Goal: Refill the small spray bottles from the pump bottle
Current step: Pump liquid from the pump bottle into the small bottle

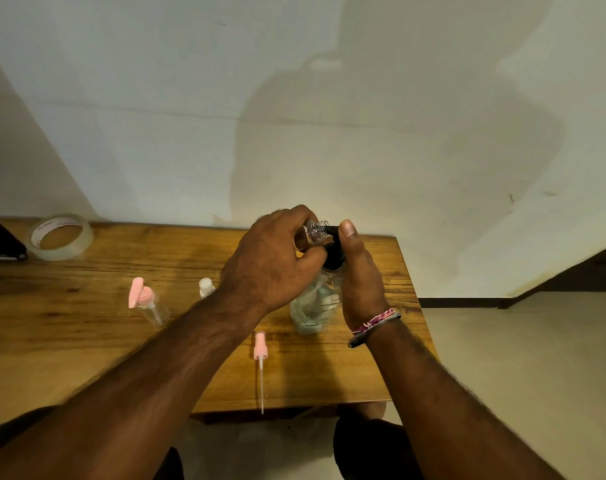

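While my left hand (273, 261) pinches the small spray bottle (314, 231) tilted, mouth touching the pump bottle's (317, 299) black spout (332, 231), my right hand (358, 271) grips the pump, thumb on top.

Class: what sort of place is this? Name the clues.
Probably a room in a home, not a workshop: a small wooden table against a plain painted wall, a tiled floor, and a tape roll.

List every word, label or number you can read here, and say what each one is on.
None can be read.
Tape roll: faint pink print on the inner core, too blurred to read.
Pump bottle: no legible label.
Small bottle in the left hand: no print visible.
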A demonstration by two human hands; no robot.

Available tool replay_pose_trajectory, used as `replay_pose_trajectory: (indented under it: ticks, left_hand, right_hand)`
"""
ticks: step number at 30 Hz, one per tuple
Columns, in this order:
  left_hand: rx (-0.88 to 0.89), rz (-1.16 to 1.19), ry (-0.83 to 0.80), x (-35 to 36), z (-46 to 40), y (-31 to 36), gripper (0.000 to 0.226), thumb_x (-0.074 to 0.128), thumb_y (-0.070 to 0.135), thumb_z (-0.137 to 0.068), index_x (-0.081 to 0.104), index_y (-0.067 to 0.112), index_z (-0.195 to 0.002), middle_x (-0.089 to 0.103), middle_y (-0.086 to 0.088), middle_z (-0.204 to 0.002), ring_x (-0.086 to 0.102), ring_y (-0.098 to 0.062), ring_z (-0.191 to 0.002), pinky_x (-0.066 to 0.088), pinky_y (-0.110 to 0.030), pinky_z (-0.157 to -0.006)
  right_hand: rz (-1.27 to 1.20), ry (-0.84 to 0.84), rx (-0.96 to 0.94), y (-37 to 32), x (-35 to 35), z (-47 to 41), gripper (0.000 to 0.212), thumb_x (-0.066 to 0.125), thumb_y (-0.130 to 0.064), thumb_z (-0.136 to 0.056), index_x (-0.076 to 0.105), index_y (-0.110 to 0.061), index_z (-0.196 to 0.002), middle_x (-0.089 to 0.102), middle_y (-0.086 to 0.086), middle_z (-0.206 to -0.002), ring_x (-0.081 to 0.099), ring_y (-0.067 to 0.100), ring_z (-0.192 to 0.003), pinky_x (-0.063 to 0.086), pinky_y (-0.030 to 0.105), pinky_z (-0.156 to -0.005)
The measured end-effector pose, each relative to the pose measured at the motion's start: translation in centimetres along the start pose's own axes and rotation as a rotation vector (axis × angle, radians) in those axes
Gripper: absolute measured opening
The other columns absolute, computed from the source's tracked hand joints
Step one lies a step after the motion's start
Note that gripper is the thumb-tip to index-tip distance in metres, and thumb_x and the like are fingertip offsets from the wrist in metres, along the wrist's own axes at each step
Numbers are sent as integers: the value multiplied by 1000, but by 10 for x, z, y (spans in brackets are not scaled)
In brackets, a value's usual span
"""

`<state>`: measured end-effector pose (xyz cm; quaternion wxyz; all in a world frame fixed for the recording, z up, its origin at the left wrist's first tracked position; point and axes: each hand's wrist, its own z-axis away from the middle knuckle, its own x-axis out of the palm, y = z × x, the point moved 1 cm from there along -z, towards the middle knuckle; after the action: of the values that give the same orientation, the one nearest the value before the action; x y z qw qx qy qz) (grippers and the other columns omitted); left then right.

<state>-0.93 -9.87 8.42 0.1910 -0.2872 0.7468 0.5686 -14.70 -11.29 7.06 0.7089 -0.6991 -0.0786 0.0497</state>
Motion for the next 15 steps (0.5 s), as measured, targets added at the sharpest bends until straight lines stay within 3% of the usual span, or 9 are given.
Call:
replay_pose_trajectory:
  ticks: [5, 12, 15]
  left_hand:
    - [10, -4, 0, -1, 0, -1, 13, 69, 31, -91, 59, 31, -100, 59, 13, -86, 54, -10, -83, 39, -29, -67]
    - [15, -4, -8, 0, 0, -2, 14, 68, 28, -89, 61, 31, -101, 61, 11, -87, 56, -13, -85, 46, -33, -69]
    - [1, -22, -15, 1, 1, -5, 16, 68, 30, -88, 62, 30, -102, 62, 10, -89, 57, -15, -88, 52, -38, -72]
  right_hand:
    - [-30, 18, 48, 2, 1, 0, 53, 48, -77, -79, 82, -37, -91, 79, 7, -103, 72, 25, -110, 47, 58, -108]
    - [-45, 89, 96, 2, 2, -4, 51, 58, -76, -70, 82, -34, -86, 79, 5, -98, 72, 26, -104, 51, 54, -103]
    - [-17, 74, 82, 2, 1, -5, 37, 57, -57, -90, 82, -34, -76, 79, -3, -84, 74, 11, -90, 56, 38, -87]
